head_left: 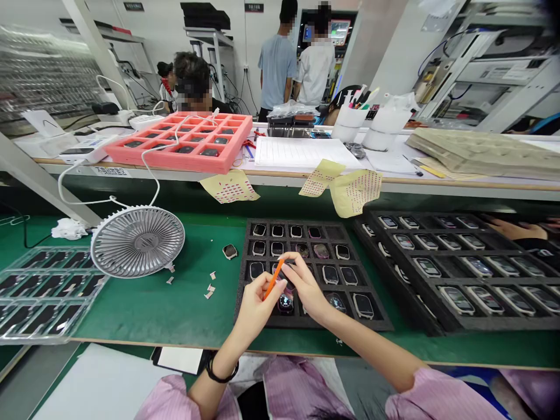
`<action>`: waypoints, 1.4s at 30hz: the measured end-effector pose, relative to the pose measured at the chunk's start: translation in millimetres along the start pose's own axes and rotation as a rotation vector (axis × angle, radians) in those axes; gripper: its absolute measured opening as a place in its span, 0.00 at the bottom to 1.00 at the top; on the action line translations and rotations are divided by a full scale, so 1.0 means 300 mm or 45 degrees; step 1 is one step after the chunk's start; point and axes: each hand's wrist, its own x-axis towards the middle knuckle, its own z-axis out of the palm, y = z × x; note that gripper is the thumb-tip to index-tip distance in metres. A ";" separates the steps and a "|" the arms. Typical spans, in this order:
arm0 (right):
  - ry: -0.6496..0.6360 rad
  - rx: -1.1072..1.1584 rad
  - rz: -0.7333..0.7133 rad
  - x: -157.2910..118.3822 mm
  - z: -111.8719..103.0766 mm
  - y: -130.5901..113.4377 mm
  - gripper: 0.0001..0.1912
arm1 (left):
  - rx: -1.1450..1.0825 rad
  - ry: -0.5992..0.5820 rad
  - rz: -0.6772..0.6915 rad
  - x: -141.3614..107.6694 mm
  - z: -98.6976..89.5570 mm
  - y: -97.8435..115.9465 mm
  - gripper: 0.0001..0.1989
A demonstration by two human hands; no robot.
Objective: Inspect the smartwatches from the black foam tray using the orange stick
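My left hand (256,303) pinches a thin orange strip (274,280), held tilted above the black foam tray (385,321). The fingers of my right hand (308,289) are closed at the strip's upper end. A dark and pinkish shape shows between my hands, partly hidden by the fingers; I cannot tell whether it is held. Several smartwatch bodies without straps sit in the tray's square slots, among them a watch with a lit face (285,303) just under my hands. A single watch body (230,251) lies on the green mat left of the tray.
A round grey fan (138,241) stands at left, near a clear plastic tray (94,291) of dark parts. Small pale bits (210,289) lie on the mat. More foam trays (437,271) of watches are at right, by another person's hand (510,228). A pink tray (227,160) rests on the shelf.
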 end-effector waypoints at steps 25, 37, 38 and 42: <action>0.521 -1.732 -0.170 0.366 -0.678 -0.015 0.03 | 1.186 0.604 -0.210 -0.061 -0.413 -0.093 0.16; 0.517 -2.123 0.192 0.159 -0.641 -0.011 0.15 | 1.097 0.542 -0.167 -0.052 -0.372 -0.088 0.22; 0.523 -2.131 0.198 0.159 -0.634 -0.008 0.16 | 1.095 0.540 -0.162 -0.054 -0.370 -0.087 0.22; 0.513 -2.078 0.232 0.176 -0.626 -0.003 0.17 | 1.073 0.524 -0.145 -0.065 -0.368 -0.088 0.23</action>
